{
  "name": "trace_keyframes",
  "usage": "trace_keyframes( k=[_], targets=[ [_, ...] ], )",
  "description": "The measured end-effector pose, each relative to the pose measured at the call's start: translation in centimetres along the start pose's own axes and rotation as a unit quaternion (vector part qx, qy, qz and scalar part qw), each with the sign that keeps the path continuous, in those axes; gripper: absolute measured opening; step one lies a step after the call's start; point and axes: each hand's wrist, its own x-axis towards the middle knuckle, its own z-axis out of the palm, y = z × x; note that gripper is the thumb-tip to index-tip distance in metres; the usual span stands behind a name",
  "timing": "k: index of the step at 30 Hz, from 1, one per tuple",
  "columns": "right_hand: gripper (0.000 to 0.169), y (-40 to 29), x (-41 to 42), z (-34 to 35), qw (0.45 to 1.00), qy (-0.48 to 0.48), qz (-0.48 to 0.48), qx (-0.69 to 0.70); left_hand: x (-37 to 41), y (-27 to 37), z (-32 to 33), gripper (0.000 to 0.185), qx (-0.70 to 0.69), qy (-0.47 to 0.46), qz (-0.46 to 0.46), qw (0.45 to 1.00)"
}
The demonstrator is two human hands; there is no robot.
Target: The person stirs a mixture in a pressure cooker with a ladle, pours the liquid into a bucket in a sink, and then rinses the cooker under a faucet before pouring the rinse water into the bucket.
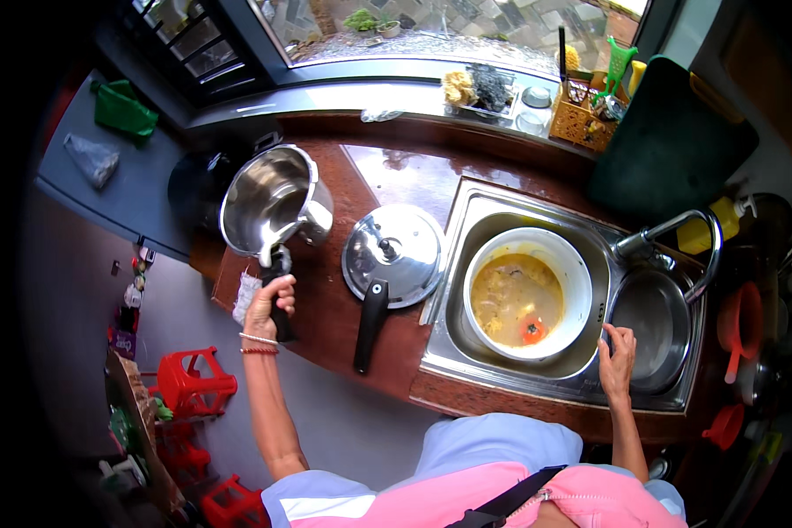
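My left hand (272,307) is closed round the black handle of a steel pressure cooker pot (274,198), which is tilted over the left part of the counter; its inside shows no food. Beside it the pressure cooker lid (393,256) lies on the counter, its black handle pointing towards me. In the left sink basin stands a pale metal pot (577,290) holding yellowish broth with bits in it and a red tomato piece (532,331). My right hand (618,356) hovers at or near the divider between the basins, fingers apart, holding nothing.
A chrome faucet (666,237) arches over the right basin, where a round metal pan (650,330) lies. A dark green board (676,142) leans behind. Scourers (478,87) and a utensil basket (584,119) stand on the windowsill. Red plastic stools (195,383) are on the floor at left.
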Motion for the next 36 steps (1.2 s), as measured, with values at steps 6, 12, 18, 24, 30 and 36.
trace_keyframes(
  k=[6, 12, 18, 24, 30, 36],
  targets=[
    [0.028, 0.7, 0.1, 1.6, 1.0, 0.017, 0.015, -0.004, 7.1, 2.8, -4.6, 0.014, -0.081, -0.034, -0.039, 0.995],
    [0.024, 1.1, 0.8, 2.8, 0.999, 0.013, 0.039, -0.014, 10.8, 4.6, -6.0, 0.014, -0.13, -0.06, -0.072, 0.987],
    [0.034, 4.5, 2.6, 5.1, 0.94, -0.026, 0.239, 0.243, 14.3, 5.3, -6.3, 0.015, -0.143, -0.073, -0.085, 0.983],
    [0.068, 10.1, 3.4, 9.8, 0.723, -0.164, 0.411, 0.53, 17.0, 5.1, -7.2, 0.015, -0.109, -0.065, -0.072, 0.989],
    [0.055, 9.4, 4.7, 13.3, 0.624, -0.146, 0.443, 0.627, 17.6, 5.3, -10.8, 0.018, -0.028, -0.056, -0.053, 0.997],
    [0.054, 11.3, 4.6, 13.1, 0.62, -0.095, 0.397, 0.671, 15.7, 7.6, -8.4, 0.039, 0.322, 0.162, 0.038, 0.932]
  ],
)
